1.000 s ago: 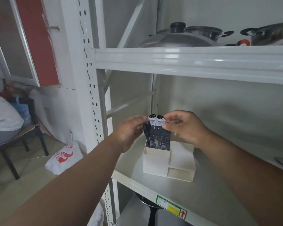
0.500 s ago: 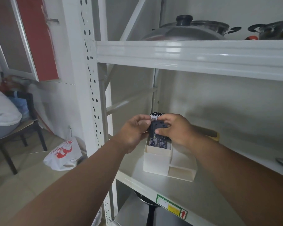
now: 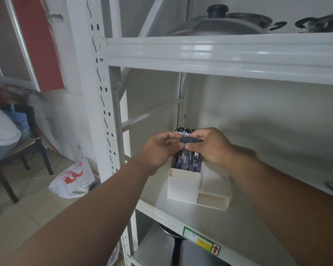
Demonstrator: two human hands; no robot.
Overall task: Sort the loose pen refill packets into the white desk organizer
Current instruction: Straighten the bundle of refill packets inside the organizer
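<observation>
White metal shelving (image 3: 210,52) fills the view, with an organizer (image 3: 184,186) near the shelf's front edge. Dark refill packets (image 3: 189,162) stand upright in its tall left compartment. Just above them the left hand (image 3: 160,148) and right hand (image 3: 210,145) meet, fingers curled, pinching a small dark packet (image 3: 190,140) between them. Pots (image 3: 229,22) sit on the upper shelf.

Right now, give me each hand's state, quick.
Left hand: pinching one end of a small dark packet above the white organizer.
Right hand: pinching the same packet's other end.
</observation>
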